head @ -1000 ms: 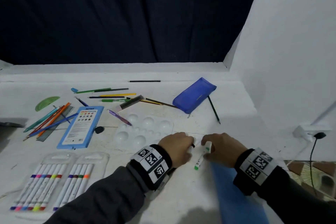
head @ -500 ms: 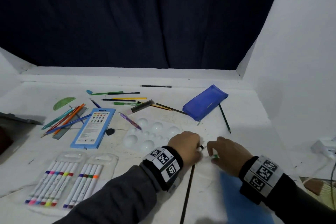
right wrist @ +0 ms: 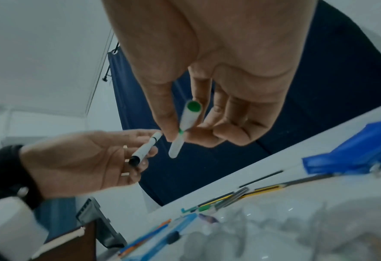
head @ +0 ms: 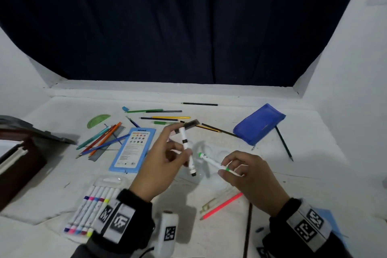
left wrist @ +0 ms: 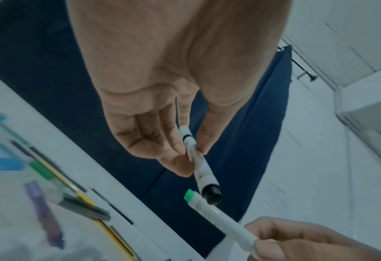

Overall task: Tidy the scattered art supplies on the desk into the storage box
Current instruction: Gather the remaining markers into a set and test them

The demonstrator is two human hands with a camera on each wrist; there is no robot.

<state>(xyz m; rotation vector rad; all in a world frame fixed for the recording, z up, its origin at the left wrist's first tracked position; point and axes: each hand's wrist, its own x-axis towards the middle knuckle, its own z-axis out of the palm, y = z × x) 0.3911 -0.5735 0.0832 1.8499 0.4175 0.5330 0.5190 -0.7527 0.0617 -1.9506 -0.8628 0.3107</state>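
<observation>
My left hand (head: 178, 146) is raised above the desk and pinches a white marker with a black cap (head: 187, 151) between thumb and fingers, cap end pointing down. My right hand (head: 232, 167) pinches a white marker with green ends (head: 212, 161), which points left toward the black one. In the left wrist view the black marker (left wrist: 198, 162) nearly meets the green marker (left wrist: 218, 215) tip to tip. The right wrist view shows the green marker (right wrist: 186, 121) in my right fingers. A dark box with a grey lid (head: 18, 153) stands at the desk's left edge.
A white paint palette (head: 226, 153) lies under my hands. On the desk are a blue pencil case (head: 258, 123), a blue paint card (head: 134, 146), loose coloured pencils (head: 102, 140), a marker pack (head: 92, 205) and a pink pencil (head: 222, 205). White walls close in both sides.
Both hands have risen off the desk, each lifting a marker. The left hand's palm has turned up. The head view has shifted and the box at the left has come into view.
</observation>
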